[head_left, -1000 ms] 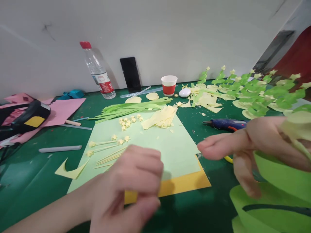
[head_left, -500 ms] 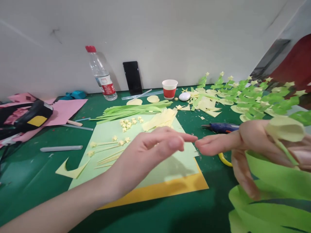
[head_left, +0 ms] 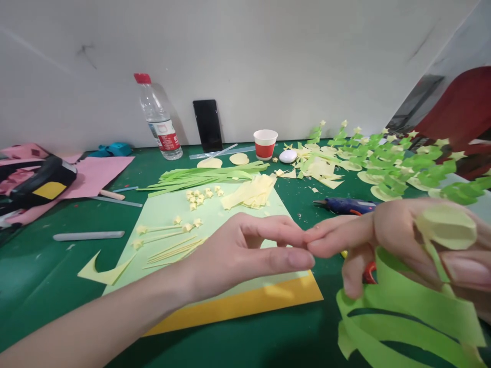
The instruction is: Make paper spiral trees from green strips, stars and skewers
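Note:
My right hand (head_left: pixel 383 230) is held out on the right with a paper flower pinched in it. The flower has a pale yellow star-like head (head_left: pixel 447 226) on a thin stem, and a wide green paper strip (head_left: pixel 414 317) curls round below the fingers. My left hand (head_left: pixel 257 243) reaches in from the left, its fingers stretched out and touching the fingertips of my right hand. A gap shows between its thumb and forefinger. Beneath lies a mint-green sheet (head_left: pixel 161 209) bearing small folded stars (head_left: pixel 197 197), thin yellow sticks (head_left: pixel 169 253) and pale yellow strips (head_left: pixel 251 191).
A blue glue gun (head_left: pixel 345 205) lies behind my right hand. Finished paper stalks (head_left: pixel 402 158) stand at the back right. Along the wall are a bottle (head_left: pixel 161 128), a phone (head_left: pixel 207 125) and a paper cup (head_left: pixel 265 144). Green strips (head_left: pixel 199 176) lie behind the sheet.
My left hand has shifted right, and its fingers now meet those of my right hand. The flower and its green strip have moved slightly left.

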### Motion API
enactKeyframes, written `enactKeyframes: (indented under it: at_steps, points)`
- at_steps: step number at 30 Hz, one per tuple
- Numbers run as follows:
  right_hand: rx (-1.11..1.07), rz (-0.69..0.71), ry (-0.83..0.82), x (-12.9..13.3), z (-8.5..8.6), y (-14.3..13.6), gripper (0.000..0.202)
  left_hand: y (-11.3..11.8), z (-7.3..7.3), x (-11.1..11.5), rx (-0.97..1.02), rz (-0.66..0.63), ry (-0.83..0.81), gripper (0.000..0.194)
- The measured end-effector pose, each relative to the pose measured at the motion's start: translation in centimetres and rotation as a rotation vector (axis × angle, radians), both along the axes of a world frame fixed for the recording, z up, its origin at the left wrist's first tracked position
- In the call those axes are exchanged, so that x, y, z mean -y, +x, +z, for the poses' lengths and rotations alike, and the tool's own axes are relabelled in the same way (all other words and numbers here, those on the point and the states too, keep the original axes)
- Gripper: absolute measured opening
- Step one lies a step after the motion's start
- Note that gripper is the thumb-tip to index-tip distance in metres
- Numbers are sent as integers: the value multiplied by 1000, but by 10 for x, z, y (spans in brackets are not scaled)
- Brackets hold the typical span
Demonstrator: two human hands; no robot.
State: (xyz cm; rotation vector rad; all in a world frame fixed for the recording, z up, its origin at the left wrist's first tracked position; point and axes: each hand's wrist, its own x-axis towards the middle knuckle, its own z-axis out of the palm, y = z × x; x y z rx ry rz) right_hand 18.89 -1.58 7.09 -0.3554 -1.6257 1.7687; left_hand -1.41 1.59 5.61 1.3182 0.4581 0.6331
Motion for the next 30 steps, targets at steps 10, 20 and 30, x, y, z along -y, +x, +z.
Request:
enactKeyframes:
  at_steps: [10, 20, 30]
  points:
    - [82, -139, 59, -6, -2, -2, 12, 4, -4, 8, 18, 178, 9, 19]
    - [-19, -127, -166, -10, -2, 2, 15, 5, -4, 7, -38, 221, 10, 10]
    - [-112, -332, -264, -11, -9, 0, 13, 5, -5, 11, 185, 290, -34, 11]
